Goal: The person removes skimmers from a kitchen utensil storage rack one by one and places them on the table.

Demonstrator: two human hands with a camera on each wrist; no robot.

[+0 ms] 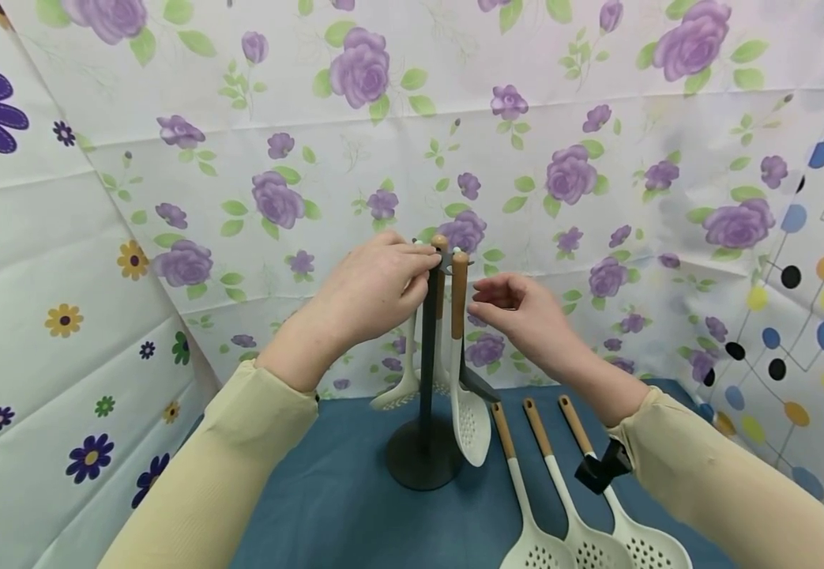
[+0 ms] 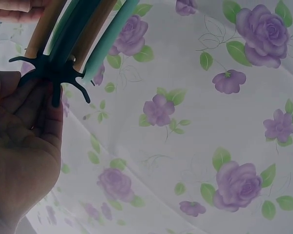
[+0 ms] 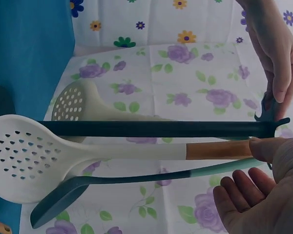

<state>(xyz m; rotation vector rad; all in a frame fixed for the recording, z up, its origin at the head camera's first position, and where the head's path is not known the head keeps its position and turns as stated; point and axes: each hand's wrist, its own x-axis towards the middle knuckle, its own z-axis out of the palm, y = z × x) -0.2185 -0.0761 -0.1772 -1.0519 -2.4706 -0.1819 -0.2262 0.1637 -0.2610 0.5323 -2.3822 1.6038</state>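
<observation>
A dark utensil stand (image 1: 427,356) with a round base stands upright on the blue cloth. My left hand (image 1: 372,284) grips its top, fingers and thumb about the hook crown (image 2: 51,73) in the left wrist view. A white skimmer (image 1: 472,427) with a wooden handle hangs from a hook on the right side. Just right of that handle is my right hand (image 1: 525,312), fingers loosely bent and nothing held between them. A dark-headed utensil (image 3: 58,200) with a pale green handle hangs beside the skimmer. Another pale perforated utensil (image 3: 71,105) hangs behind the pole.
Three white skimmers with wooden handles lie side by side on the blue cloth (image 1: 312,490) at the right; one is the nearest skimmer (image 1: 536,545). Flowered sheeting (image 1: 362,158) rises behind the stand, with a dotted sheet (image 1: 810,316) along the right.
</observation>
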